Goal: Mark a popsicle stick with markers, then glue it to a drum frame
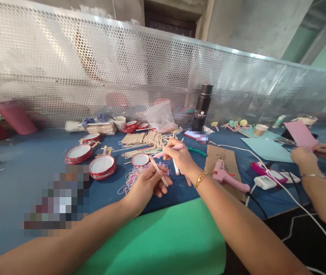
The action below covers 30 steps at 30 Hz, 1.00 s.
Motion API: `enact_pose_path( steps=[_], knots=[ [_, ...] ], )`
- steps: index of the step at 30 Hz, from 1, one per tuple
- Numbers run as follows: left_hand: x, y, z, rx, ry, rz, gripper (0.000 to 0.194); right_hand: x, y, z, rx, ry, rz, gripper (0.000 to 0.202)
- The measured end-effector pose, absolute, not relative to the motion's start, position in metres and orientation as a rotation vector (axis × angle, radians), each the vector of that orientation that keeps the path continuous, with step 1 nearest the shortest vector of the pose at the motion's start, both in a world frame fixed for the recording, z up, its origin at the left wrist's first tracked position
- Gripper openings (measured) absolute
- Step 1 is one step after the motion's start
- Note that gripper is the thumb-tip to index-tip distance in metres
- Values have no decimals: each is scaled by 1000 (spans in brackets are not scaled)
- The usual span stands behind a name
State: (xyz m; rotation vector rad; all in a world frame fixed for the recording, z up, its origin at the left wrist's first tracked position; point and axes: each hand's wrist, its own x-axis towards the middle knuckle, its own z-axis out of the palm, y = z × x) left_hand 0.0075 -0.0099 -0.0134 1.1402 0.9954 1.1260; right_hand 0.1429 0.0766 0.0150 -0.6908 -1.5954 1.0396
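My left hand (147,182) grips a wooden craft stick (156,166), which slants up and to the left from the fingers. Just above it, my right hand (180,156) pinches a pink pen (172,149), its tip end close to the upper part of the stick. Whether the two touch I cannot tell. Behind my left hand lies a tangle of pastel string (130,177). Beside the string sits a small red-rimmed drum-like disc (140,159) with a white top. More such discs (102,166) stand to the left. A pile of craft sticks (136,139) lies beyond my hands.
A pink glue gun (226,176) rests on cardboard (211,151) at the right, near white cables. A black bottle (202,109) stands by the mesh partition (163,65). Green sheet material (163,240) lies below my arms. Another person's hands (304,158) hold pink paper (300,134).
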Motion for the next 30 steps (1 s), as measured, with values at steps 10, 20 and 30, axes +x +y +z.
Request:
enact_pose_path(
  steps=[10,20,30],
  knots=[
    [6,-10,-14,1153,1032,1105,25,139,79,10,-679,-1621,1045,16],
    [7,-12,-10,1112,1022,1127,25,140,83,8,-705,-1563,1034,18],
    [6,-10,-12,1117,1019,1133,23,140,84,9,-724,-1565,1006,21]
  ],
)
